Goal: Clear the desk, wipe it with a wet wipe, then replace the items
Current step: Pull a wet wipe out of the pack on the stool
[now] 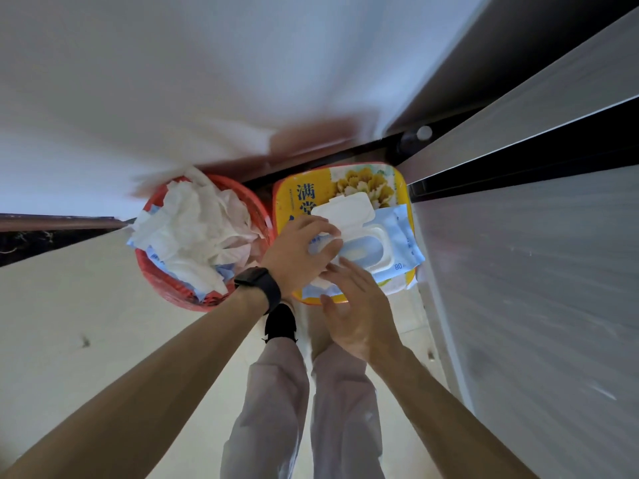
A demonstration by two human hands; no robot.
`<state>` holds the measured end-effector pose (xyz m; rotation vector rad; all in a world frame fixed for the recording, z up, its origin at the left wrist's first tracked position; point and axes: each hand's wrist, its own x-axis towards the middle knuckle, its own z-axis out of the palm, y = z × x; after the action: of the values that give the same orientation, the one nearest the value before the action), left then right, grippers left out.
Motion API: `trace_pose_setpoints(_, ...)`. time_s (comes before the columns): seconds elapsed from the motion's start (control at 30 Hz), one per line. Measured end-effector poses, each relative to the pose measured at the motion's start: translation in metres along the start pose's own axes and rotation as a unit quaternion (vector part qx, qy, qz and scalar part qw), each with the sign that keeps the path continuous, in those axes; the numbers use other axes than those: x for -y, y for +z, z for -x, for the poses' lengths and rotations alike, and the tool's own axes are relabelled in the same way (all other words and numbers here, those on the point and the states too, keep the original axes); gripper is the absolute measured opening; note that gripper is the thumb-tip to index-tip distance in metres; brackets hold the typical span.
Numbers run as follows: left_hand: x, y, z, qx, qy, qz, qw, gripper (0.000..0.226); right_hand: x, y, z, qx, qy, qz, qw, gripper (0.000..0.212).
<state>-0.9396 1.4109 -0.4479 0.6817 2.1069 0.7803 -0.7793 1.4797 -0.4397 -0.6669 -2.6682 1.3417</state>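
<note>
The left hand [300, 252] curls its fingers round the pack of wet wipes [392, 242], which lies on a yellow box [301, 197]. The right hand [359, 314] is open, fingers straight, touching the pack's near edge.

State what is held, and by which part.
The left hand grips the wet wipe pack at its left end, beside the open lid; the right hand holds nothing.

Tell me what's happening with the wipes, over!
Left hand gripping wet wipe pack, lid flipped open. Right hand open, touching pack's near end. Pack sits on yellow tin; red bin of used wipes beside it. Nothing blocking.
</note>
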Motion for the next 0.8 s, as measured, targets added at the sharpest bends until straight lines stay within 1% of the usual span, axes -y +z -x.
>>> trace_pose_setpoints(0.07,0.005,-0.001,0.004,0.008,0.04,-0.045,0.998,0.028,-0.004,-0.007,0.008,0.001,0.022,-0.024,0.999,0.032)
trace_pose_setpoints(0.1,0.006,-0.001,0.006,0.02,0.058,-0.067,0.996,0.034,-0.007,-0.011,0.009,-0.018,0.031,-0.025,0.999,0.027)
trace_pose_setpoints(0.17,0.011,-0.001,0.011,0.033,0.071,-0.09,0.993,0.042,-0.015,-0.022,0.003,-0.065,0.044,0.015,0.997,0.018)
trace_pose_setpoints(0.2,0.013,0.0,0.013,0.034,0.071,-0.093,0.993,0.044,-0.019,-0.028,-0.003,-0.077,0.055,0.041,0.995,0.014)
trace_pose_setpoints(0.27,0.014,0.004,0.017,0.03,0.077,-0.105,0.991,0.047,-0.026,-0.039,-0.018,-0.058,0.078,0.082,0.992,0.006)
trace_pose_setpoints(0.33,0.016,0.009,0.02,0.027,0.078,-0.115,0.99,0.049,-0.034,-0.046,-0.032,-0.017,0.041,0.15,0.988,0.005)
trace_pose_setpoints(0.43,0.019,0.013,0.022,0.021,0.079,-0.112,0.99,0.051,-0.044,-0.052,-0.052,0.04,-0.08,0.257,0.962,0.023)
trace_pose_setpoints(0.47,0.019,0.014,0.022,0.018,0.077,-0.11,0.991,0.051,-0.045,-0.054,-0.058,0.053,-0.113,0.283,0.951,0.026)
trace_pose_setpoints(0.5,0.019,0.015,0.021,0.016,0.076,-0.109,0.991,0.052,-0.045,-0.056,-0.063,0.062,-0.138,0.305,0.94,0.025)
trace_pose_setpoints(0.53,0.019,0.015,0.021,0.013,0.076,-0.109,0.991,0.052,-0.045,-0.057,-0.067,0.069,-0.158,0.325,0.93,0.02)
trace_pose_setpoints(0.57,0.019,0.016,0.021,0.01,0.078,-0.11,0.991,0.052,-0.044,-0.057,-0.069,0.082,-0.171,0.348,0.918,0.011)
trace_pose_setpoints(0.6,0.02,0.016,0.02,0.008,0.08,-0.111,0.991,0.052,-0.042,-0.056,-0.071,0.094,-0.18,0.365,0.908,0.006)
trace_pose_setpoints(0.67,0.021,0.017,0.02,0.007,0.079,-0.11,0.991,0.052,-0.04,-0.052,-0.072,0.117,-0.194,0.394,0.891,0.021)
trace_pose_setpoints(0.73,0.021,0.018,0.02,0.008,0.072,-0.109,0.991,0.053,-0.039,-0.048,-0.072,0.133,-0.192,0.412,0.881,0.025)
trace_pose_setpoints(0.8,0.021,0.018,0.021,0.011,0.068,-0.107,0.992,0.053,-0.039,-0.045,-0.07,0.135,-0.179,0.412,0.883,0.027)
